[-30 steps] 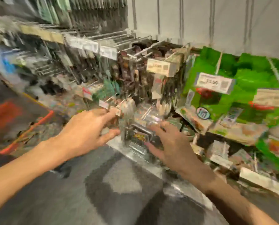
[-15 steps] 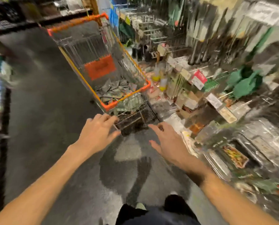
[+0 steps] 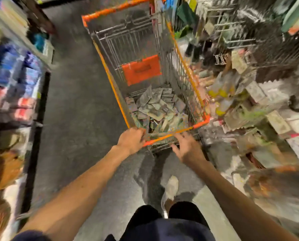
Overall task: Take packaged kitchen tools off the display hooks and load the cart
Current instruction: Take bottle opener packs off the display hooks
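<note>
nearest the camera are dark shorts and one white shoe stepping on the grey floor. two bare forearms reach forward from there to the near end of a wire cart with an orange rim.

the left grip is at the left corner of that near rim, fingers curled round the end of a flat greyish package that lies along the rim just above the orange edge. blur hides whether the fingers also touch the rim. the right grip is released, fingers spread and relaxed, its tips just at the rim beside the package's other end; contact cannot be made out.

beyond the hands, a loose pile of packages lies in the bottom of the cart, heaped toward its near end. farther in, an orange flap hangs on the inner wire wall.

to the right of the cart stand blurred display hooks with hanging goods and price tags. to the left, across the aisle, are shelves of blue and red boxes.
</note>
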A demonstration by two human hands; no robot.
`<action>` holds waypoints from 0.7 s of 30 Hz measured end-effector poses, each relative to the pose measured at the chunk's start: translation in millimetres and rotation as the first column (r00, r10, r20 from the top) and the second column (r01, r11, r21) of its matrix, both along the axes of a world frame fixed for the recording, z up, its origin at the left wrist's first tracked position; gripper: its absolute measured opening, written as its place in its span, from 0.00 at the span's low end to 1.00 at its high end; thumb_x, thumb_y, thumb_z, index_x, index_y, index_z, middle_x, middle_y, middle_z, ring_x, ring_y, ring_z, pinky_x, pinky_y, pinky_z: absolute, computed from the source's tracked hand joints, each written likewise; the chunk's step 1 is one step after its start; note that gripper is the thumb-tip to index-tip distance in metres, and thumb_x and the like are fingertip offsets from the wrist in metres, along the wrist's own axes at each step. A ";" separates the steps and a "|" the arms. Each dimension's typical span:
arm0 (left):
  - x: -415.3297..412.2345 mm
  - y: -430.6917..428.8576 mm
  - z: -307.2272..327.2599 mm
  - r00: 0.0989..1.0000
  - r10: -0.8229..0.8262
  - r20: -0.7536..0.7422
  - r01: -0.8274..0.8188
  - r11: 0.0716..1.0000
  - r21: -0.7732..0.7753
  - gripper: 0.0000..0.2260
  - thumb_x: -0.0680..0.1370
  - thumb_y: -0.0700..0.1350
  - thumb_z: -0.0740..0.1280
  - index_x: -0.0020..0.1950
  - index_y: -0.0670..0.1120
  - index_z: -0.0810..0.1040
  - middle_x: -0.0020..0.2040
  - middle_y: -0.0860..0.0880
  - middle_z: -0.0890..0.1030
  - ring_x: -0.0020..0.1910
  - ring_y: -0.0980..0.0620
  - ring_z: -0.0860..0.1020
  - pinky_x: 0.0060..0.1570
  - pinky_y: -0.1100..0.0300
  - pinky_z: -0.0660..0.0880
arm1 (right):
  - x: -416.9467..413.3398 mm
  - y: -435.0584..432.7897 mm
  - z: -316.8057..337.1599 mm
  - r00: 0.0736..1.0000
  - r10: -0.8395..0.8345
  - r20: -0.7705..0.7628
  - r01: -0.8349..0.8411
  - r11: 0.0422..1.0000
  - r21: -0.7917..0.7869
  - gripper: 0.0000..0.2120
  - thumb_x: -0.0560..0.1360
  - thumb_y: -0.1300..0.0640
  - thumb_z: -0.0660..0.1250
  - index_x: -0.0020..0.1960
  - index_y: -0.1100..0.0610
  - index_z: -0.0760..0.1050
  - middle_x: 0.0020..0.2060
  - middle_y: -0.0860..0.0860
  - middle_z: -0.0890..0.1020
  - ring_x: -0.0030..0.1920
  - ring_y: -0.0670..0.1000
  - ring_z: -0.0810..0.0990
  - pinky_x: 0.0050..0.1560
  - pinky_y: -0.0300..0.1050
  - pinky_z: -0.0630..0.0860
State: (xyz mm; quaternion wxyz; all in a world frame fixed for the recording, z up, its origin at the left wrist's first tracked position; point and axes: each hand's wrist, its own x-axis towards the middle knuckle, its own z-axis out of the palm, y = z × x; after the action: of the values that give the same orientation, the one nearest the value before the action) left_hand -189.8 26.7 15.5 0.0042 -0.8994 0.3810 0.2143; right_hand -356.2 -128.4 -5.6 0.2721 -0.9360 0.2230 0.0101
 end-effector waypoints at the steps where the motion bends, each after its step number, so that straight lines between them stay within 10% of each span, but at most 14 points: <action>1: 11.3 -14.7 -5.5 1.000 0.007 -0.019 -0.007 1.000 0.016 0.11 0.80 0.47 0.64 0.59 0.45 0.75 0.55 0.42 0.80 0.55 0.38 0.79 0.50 0.47 0.77 | 15.3 -14.1 -6.9 1.000 0.005 -0.023 -0.005 1.000 -0.007 0.15 0.67 0.61 0.75 0.53 0.62 0.81 0.41 0.61 0.80 0.40 0.63 0.82 0.40 0.46 0.78; 6: 56.2 -74.0 -33.8 0.994 0.037 -0.099 -0.028 0.996 0.088 0.12 0.82 0.46 0.61 0.63 0.42 0.73 0.54 0.40 0.80 0.54 0.38 0.79 0.47 0.49 0.75 | 88.7 -74.4 -25.4 0.962 0.069 -0.264 -0.045 0.994 0.096 0.18 0.80 0.57 0.63 0.69 0.59 0.71 0.58 0.60 0.78 0.59 0.60 0.78 0.59 0.51 0.75; 11: 101.2 -114.4 -82.3 0.981 0.052 -0.188 -0.009 0.975 0.222 0.15 0.84 0.47 0.59 0.68 0.42 0.69 0.60 0.38 0.77 0.59 0.36 0.77 0.53 0.46 0.75 | 146.6 -117.7 -60.4 0.902 0.145 -0.407 -0.109 0.988 0.111 0.19 0.82 0.54 0.61 0.70 0.57 0.67 0.59 0.59 0.77 0.60 0.60 0.78 0.55 0.49 0.75; 21: 192.8 -173.0 -194.8 0.720 0.563 -0.406 -0.533 0.823 0.196 0.18 0.83 0.50 0.60 0.68 0.42 0.71 0.62 0.42 0.77 0.60 0.40 0.76 0.53 0.52 0.71 | 272.1 -165.1 -160.5 0.815 0.102 -0.570 0.030 0.976 0.217 0.19 0.82 0.56 0.59 0.71 0.60 0.67 0.63 0.61 0.76 0.63 0.63 0.75 0.59 0.54 0.71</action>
State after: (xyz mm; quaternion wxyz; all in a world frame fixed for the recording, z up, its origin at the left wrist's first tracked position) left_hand 3.0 -146.3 -179.3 -0.1175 -0.8969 0.0813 0.4186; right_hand -84.1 -293.5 -166.1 0.2914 -0.8575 0.2747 0.3230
